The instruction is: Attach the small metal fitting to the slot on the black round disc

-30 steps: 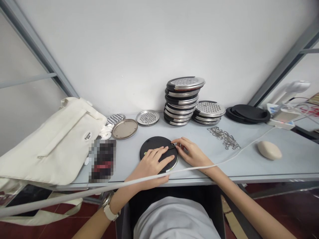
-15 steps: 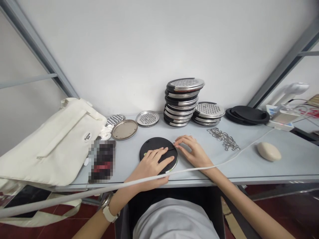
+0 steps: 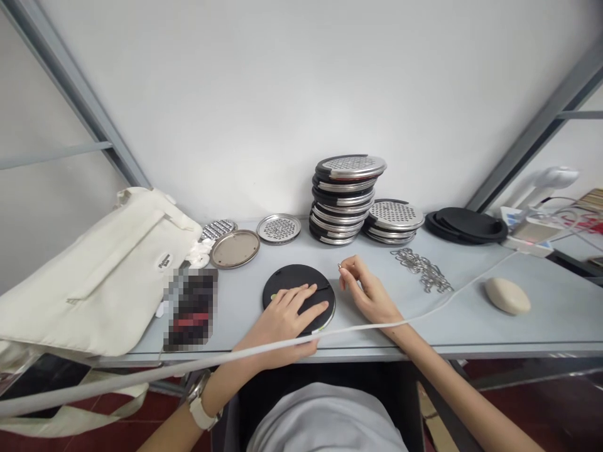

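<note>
A round black disc (image 3: 301,275) with a metal rim peeking out at its lower right lies on the table in front of me. My left hand (image 3: 289,314) rests flat over it, fingers spread across the top. To the right of the disc and apart from it, my right hand (image 3: 365,289) is closed in a pinch. A small shiny metal clip (image 3: 340,266) pokes out from between its thumb and fingertips; most of it is hidden. Farther right lies a heap of similar loose metal clips (image 3: 424,270).
Behind stand a tall stack of round graters (image 3: 343,201) and a lower stack (image 3: 394,216). Black discs (image 3: 466,223) lie at right, near a beige oval object (image 3: 507,295). Loose metal plates (image 3: 235,248) and a cream bag (image 3: 94,276) are left. A white cable (image 3: 367,326) crosses in front.
My right hand has drawn away from the disc's right edge, with the small metal clip in its pinch. My left hand has stayed on the disc.
</note>
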Motion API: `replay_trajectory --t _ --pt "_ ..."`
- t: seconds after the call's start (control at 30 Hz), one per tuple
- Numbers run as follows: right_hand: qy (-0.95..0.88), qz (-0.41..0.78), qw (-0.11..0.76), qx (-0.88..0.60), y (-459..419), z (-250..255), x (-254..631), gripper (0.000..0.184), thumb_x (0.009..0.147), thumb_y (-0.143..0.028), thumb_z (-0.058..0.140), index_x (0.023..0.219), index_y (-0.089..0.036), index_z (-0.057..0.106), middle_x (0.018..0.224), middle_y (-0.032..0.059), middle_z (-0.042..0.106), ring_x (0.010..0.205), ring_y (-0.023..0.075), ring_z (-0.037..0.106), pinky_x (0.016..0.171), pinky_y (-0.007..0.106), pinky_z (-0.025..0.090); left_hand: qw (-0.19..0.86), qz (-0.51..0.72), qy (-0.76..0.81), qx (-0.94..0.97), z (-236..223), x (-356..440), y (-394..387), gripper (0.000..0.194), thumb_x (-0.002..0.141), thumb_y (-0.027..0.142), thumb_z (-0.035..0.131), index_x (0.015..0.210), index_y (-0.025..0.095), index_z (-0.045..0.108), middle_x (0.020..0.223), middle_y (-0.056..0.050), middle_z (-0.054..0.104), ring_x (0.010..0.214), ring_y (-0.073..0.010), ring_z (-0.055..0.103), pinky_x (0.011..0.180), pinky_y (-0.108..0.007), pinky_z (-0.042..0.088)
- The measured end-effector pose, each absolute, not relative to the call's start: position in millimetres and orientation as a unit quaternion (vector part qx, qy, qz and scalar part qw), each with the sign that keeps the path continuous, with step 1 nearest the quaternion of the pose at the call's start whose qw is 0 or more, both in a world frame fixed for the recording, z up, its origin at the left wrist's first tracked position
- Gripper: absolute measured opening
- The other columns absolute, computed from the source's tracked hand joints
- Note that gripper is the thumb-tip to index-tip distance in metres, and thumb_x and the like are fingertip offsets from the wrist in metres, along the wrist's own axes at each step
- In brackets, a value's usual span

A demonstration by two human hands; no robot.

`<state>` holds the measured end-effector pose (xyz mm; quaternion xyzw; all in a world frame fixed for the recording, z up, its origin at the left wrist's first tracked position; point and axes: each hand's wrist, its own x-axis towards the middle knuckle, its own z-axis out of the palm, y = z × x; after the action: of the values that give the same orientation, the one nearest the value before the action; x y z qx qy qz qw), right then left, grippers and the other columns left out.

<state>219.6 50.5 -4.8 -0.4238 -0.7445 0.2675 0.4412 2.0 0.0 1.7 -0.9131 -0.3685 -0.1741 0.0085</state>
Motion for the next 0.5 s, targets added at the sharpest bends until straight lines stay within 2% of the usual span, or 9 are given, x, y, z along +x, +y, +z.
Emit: replay_trajectory --t 0.1,0.2,0.3,0.5 --pt "-0.745 0.286 0.417 -0.436 51.5 -8.0 218.2 0.009 0.097 -0.03 0.036 0.099 -0.022 0.039 0.065 -0.0036 0.048 0.059 0.0148 0.048 0.062 0.028 0.041 0.008 -0.176 -0.367 -0.913 1.2 1.8 -0.3 0.052 0.082 0.029 0.054 0.133 0.024 0.046 0.145 -0.009 0.037 0.132 -0.0267 0.035 0.103 -0.043 0.033" --pt "-0.748 0.299 0.406 -0.432 52.7 -10.8 217.5 0.014 0.095 -0.028 0.039 0.106 -0.021 0.036 0.067 -0.0024 0.054 0.062 0.0162 0.053 0.063 0.028 0.043 0.007 -0.178 -0.366 -0.913 0.2 1.4 -0.6 0.052 0.083 0.029 0.054 0.133 0.024 0.046 0.143 -0.009 0.039 0.132 -0.0272 0.034 0.103 -0.044 0.032" --pt "-0.758 0.285 0.409 -0.422 53.5 -11.3 217.5 0.009 0.094 -0.026 0.039 0.101 -0.021 0.041 0.078 0.0029 0.059 0.074 0.0177 0.059 0.072 0.031 0.046 0.007 -0.18 -0.366 -0.913 -0.2 1.4 -0.8 0.051 0.083 0.029 0.054 0.133 0.024 0.046 0.142 -0.01 0.04 0.132 -0.0278 0.034 0.102 -0.044 0.033" --pt "-0.771 0.247 0.409 -0.42 54.0 -8.2 218.3 0.015 0.094 -0.023 0.039 0.089 -0.021 0.053 0.082 0.0055 0.061 0.076 0.018 0.058 0.073 0.031 0.048 0.01 -0.182 -0.366 -0.913 0.2 2.3 -0.6 0.051 0.083 0.029 0.053 0.133 0.024 0.047 0.143 -0.011 0.039 0.132 -0.0273 0.035 0.102 -0.043 0.032"
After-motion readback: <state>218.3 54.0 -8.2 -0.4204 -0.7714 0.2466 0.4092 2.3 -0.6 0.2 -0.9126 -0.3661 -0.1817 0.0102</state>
